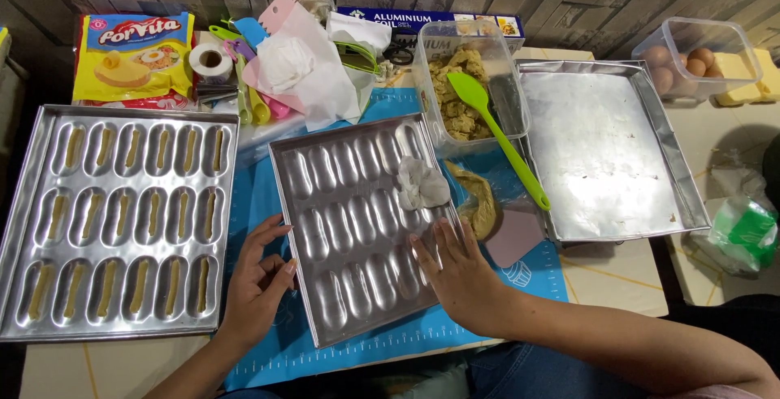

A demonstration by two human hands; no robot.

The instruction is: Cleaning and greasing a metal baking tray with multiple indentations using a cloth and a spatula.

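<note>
On the blue mat (pixel 268 204) in front of you, seen from your head camera, sits the middle mould tray (pixel 357 224), tilted and with its oblong cavities unfilled. Your left hand (pixel 256 281) rests with loose, spread fingers against its left edge; your right hand (pixel 459 273) lies flat and unclenched on its right rim, grasping nothing. A crumpled white tissue (pixel 421 184) lies in the tray. Left of it stands a filled mould tray (pixel 122 220) holding strips of dough.
</note>
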